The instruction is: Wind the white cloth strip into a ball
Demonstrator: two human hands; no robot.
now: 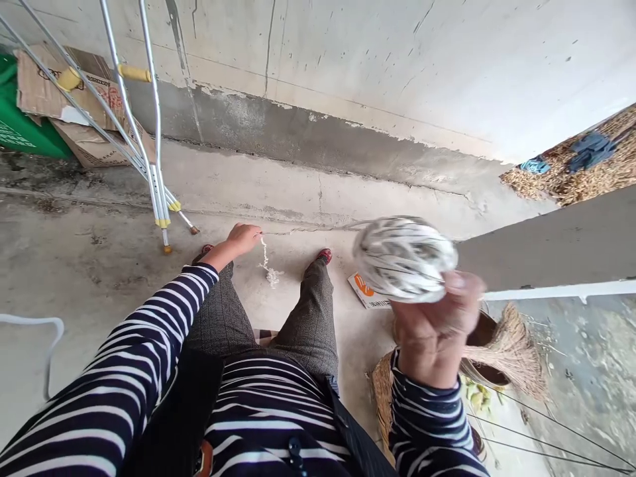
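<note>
Over the bare concrete floor [298, 305], in front of your legs, you have a string [318, 230] stretched between your two hands. Your left hand [243, 240] seems to pinch it at the fingertips, with a fluffy loose end [271, 275] dangling below; your right hand [437, 324] grips the ball [405, 258] of wound string, raised to the right and nearer the camera. To do this stretch well, I would have you draw the line straight rather than hard, let the left pinch guide it lightly, and turn the ball so that the turns neither bunch nor slip off one side. Mind the loose end too: its kinked tuft looks apt to tangle. The ball and right hand are blurred, so you can't judge how firm the winding is, and the fingers behind it are mostly hidden. Near the ball the string melts into streaks, and where it joins the winding is hard to make out. The ball covers part of the printed card [364, 290] on the floor, your right forearm hides some of the straw basket [381, 391], and the green container [22, 126] is cut off by the left edge.
</note>
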